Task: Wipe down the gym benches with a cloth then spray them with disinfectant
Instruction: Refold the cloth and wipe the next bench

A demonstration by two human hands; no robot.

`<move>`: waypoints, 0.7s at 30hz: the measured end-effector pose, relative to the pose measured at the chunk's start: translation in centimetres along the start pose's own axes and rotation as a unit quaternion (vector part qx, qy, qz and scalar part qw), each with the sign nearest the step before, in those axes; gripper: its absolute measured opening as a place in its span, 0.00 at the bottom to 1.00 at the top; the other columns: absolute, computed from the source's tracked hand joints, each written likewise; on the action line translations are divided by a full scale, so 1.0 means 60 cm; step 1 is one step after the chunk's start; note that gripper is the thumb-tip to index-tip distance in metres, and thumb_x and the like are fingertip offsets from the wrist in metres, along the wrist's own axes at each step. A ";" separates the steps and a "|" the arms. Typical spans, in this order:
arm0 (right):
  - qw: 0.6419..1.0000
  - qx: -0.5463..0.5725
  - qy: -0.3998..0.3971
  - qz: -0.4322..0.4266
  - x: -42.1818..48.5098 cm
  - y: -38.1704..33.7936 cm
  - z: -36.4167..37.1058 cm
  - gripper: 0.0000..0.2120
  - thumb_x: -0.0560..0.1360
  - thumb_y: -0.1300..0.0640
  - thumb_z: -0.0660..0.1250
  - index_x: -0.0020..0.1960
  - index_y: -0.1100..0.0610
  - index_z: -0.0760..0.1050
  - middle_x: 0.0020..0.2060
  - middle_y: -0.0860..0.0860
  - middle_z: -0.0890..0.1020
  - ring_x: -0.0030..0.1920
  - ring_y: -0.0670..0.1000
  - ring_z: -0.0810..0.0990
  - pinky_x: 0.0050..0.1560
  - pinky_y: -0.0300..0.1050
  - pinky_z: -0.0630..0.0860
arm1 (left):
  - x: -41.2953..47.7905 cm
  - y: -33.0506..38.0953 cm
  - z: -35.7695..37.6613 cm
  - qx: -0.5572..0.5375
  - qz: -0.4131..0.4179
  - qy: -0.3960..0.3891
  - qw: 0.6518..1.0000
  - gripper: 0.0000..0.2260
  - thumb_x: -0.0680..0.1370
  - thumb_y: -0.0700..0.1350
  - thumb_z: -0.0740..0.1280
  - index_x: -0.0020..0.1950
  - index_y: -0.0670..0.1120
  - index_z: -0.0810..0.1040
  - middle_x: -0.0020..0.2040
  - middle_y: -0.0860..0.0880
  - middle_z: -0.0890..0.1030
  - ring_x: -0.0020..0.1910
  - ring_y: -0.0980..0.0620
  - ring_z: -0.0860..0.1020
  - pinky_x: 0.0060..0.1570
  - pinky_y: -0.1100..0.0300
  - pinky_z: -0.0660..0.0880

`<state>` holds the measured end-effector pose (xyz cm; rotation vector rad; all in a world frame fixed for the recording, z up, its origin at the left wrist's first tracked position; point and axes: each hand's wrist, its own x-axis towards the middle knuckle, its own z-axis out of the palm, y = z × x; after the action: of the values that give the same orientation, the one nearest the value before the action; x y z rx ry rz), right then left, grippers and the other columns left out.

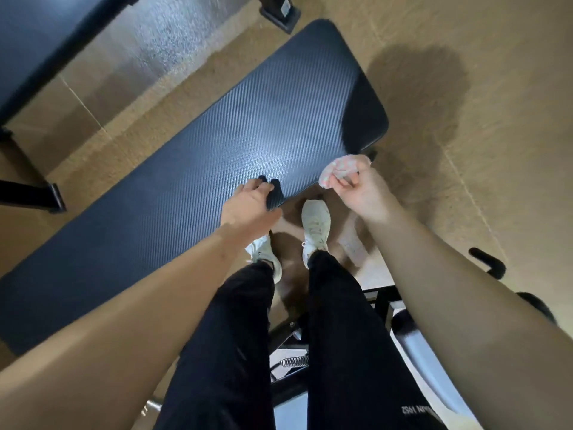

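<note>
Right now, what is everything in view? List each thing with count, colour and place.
bench: one, dark blue-black, ribbed, diagonal across the centre
far bench: one, dark, top left, partly in view
cloth: one, pale pink-white, off the bench's right end
floor: tan, all around
frame: black, lower right, partly hidden
spring: one, metal, bottom centre
shoes: two, white, beside the bench's near edge
trousers: black, bottom centre
left hand: grips the bench's near edge
right hand: pinches the cloth
</note>
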<state>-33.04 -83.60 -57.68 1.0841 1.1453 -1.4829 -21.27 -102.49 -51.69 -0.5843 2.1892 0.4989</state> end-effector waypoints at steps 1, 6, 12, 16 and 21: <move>0.997 -0.047 0.030 -0.052 0.000 -0.018 -0.002 0.06 0.77 0.56 0.71 0.46 0.51 0.74 0.49 0.53 0.82 0.53 0.52 0.83 0.63 0.51 0.79 | 0.014 0.019 0.000 0.006 0.026 0.008 1.000 0.29 0.78 0.55 0.67 0.78 0.52 0.67 0.76 0.48 0.68 0.72 0.43 0.69 0.65 0.47 0.73; 0.985 0.080 0.127 -0.082 0.028 -0.100 -0.049 0.09 0.82 0.55 0.64 0.57 0.60 0.76 0.60 0.59 0.79 0.48 0.51 0.81 0.40 0.47 0.83 | 0.073 0.091 0.012 0.052 0.080 0.083 0.992 0.40 0.75 0.60 0.69 0.84 0.56 0.55 0.85 0.46 0.49 0.82 0.35 0.54 0.75 0.36 0.64; 0.963 -0.166 0.144 -0.157 0.024 -0.194 -0.049 0.11 0.83 0.51 0.65 0.54 0.58 0.82 0.45 0.58 0.82 0.44 0.56 0.82 0.52 0.50 0.82 | 0.137 0.137 -0.029 0.069 0.057 0.121 0.989 0.47 0.71 0.64 0.70 0.84 0.56 0.48 0.84 0.40 0.43 0.81 0.27 0.48 0.74 0.30 0.58; 0.926 -0.303 0.141 -0.175 0.032 -0.241 -0.014 0.13 0.83 0.56 0.65 0.56 0.65 0.82 0.34 0.52 0.82 0.31 0.53 0.77 0.28 0.40 0.70 | 0.185 0.127 -0.067 0.053 0.044 0.095 0.993 0.49 0.70 0.68 0.70 0.83 0.58 0.46 0.85 0.43 0.42 0.80 0.27 0.46 0.73 0.28 0.58; 0.879 -0.419 0.131 -0.185 0.047 -0.285 0.044 0.16 0.82 0.54 0.66 0.60 0.68 0.79 0.42 0.51 0.78 0.41 0.47 0.76 0.41 0.36 0.72 | 0.196 0.107 -0.081 0.067 0.079 0.069 0.992 0.51 0.69 0.68 0.73 0.83 0.57 0.48 0.84 0.42 0.43 0.79 0.24 0.48 0.69 0.27 0.66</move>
<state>-50.55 -84.53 -57.43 0.4623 2.0203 -0.9134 -34.55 -102.66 -56.96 -0.3836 2.3925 0.3996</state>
